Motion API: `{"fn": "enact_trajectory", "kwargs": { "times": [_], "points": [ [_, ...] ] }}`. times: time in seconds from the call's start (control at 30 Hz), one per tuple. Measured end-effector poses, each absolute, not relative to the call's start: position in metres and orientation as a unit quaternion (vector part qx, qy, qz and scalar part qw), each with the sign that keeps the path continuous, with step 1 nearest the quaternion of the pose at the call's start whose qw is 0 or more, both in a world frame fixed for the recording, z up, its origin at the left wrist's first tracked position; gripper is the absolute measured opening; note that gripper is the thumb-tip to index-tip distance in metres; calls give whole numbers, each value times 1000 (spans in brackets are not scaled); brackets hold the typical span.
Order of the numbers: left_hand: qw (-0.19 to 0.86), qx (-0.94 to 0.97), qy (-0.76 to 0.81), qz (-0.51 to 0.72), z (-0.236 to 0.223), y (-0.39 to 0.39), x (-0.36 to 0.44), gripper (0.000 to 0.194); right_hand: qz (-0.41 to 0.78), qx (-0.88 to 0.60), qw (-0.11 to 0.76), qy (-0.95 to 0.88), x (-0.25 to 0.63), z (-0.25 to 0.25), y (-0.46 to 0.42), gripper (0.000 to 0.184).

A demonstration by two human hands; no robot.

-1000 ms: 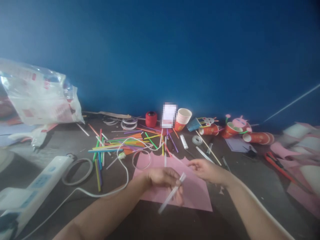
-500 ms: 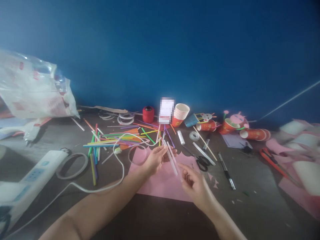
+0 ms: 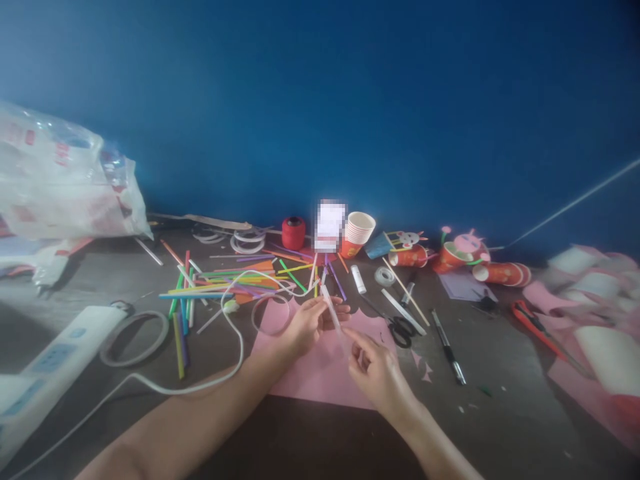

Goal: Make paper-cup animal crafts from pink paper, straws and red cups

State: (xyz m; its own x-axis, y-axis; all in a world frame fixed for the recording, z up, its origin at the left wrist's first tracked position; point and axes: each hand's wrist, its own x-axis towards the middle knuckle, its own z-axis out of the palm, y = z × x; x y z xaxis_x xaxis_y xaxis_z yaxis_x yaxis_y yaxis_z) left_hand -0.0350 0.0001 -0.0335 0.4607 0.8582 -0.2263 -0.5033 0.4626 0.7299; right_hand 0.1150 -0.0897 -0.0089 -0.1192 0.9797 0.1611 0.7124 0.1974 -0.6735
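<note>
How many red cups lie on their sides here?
2 visible: the left cup under the white animal cutout, and the right cup, right of the upright pink-decorated cup. More may be nested or hidden behind that upright one.

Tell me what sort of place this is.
Probably a craft table against a blue wall: pink paper lies under the hands, with scissors, colourful straws and decorated paper cups around it.
</note>
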Motion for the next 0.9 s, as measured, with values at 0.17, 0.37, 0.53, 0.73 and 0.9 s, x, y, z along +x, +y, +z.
{"fn": "enact_trajectory", "kwargs": {
  "times": [0.17,0.37,0.53,0.73,0.9],
  "points": [
    [801,276,310,432,-28,0,-33,26,188,-612,276,-717,115,-7,-89,48],
    [800,273,314,431,-28,0,-32,29,132,-611,250,-739,113,-2,-89,49],
    [799,273,310,438,-32,1,-32,28,93,-598,241,-758,112,-2,-91,50],
    [795,276,317,436,-30,1,-31,26,88,-591,223,-770,109,-2,-90,50],
    [792,274,331,433,-27,2,-31,32,57,-594,199,-778,110,-2,-89,47]
  ]
}}
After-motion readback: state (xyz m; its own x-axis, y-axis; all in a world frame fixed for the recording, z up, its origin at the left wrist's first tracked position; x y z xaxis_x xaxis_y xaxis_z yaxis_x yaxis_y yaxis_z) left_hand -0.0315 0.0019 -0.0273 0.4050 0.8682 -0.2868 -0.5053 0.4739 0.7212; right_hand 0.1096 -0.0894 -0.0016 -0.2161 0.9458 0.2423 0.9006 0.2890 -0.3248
